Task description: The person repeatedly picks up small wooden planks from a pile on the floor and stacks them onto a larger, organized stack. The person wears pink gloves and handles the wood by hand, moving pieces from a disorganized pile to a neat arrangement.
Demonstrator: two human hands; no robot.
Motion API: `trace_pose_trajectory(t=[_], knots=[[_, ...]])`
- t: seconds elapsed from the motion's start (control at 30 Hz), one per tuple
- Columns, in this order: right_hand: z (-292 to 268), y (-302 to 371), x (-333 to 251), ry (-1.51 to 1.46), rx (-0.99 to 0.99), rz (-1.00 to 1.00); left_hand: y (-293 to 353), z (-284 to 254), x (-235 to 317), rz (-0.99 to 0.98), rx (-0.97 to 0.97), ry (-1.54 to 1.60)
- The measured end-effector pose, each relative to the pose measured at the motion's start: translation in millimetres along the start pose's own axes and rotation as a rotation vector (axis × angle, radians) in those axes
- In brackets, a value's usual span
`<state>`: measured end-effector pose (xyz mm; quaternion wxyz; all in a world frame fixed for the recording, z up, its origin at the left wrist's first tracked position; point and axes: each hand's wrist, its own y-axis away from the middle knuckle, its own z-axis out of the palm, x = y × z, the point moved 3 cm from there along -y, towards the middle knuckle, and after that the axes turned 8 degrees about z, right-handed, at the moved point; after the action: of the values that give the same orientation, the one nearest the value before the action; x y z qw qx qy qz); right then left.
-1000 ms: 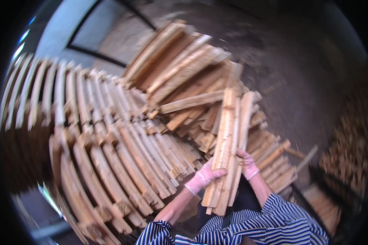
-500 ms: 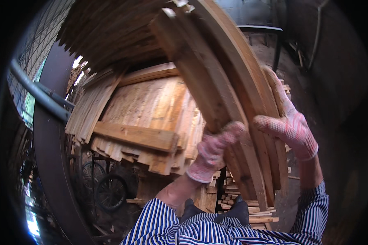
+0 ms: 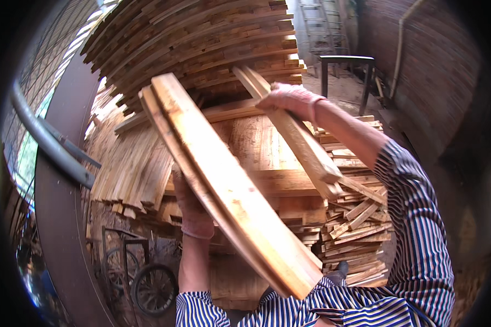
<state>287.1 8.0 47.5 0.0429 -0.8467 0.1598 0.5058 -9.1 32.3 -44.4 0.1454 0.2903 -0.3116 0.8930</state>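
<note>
Two long wooden boards, pressed face to face, slant across the middle in front of me. Under their left side is my left hand in a pinkish glove, closed round them; its fingers are mostly hidden behind the wood. Farther off to the right, my gloved right hand grips a pair of narrower boards near their far end. Those boards tilt down toward me above the laid-out planks. A crosswise wooden beam lies on the near side of these planks.
A tall stack of boards rises at the back. More planks lie at the left, and a loose pile of short pieces at the right. A dark post, a wheeled cart and a metal frame stand around.
The boards held together have been parted into two pairs. My right hand has moved forward and left with one pair; the left hand's pair has swung leftward across the view.
</note>
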Motion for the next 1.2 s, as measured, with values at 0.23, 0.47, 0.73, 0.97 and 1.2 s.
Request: trace_pose_trajectory(t=[0.23,0.47,0.73,0.97,1.2], knots=[[65.8,-37.4,20.9,0.673,0.276,0.226,-8.3,-70.4,92.9,-0.083,0.068,-0.166],[64.0,-41.7,9.5,0.816,0.299,0.283,-35.0,-151.7,148.5,-0.108,0.162,-0.276],[200.2,-79.2,-66.1,0.615,0.297,0.061,-54.2,-192.0,184.4,-0.147,0.234,-0.373],[278.9,-142.5,-82.8,0.438,0.191,0.09,-63.6,-219.4,172.3,-0.187,0.224,-0.354],[279.6,-58.1,-158.8,0.338,-0.063,-0.435,-99.1,-230.5,166.7,-0.174,0.169,-0.48]])
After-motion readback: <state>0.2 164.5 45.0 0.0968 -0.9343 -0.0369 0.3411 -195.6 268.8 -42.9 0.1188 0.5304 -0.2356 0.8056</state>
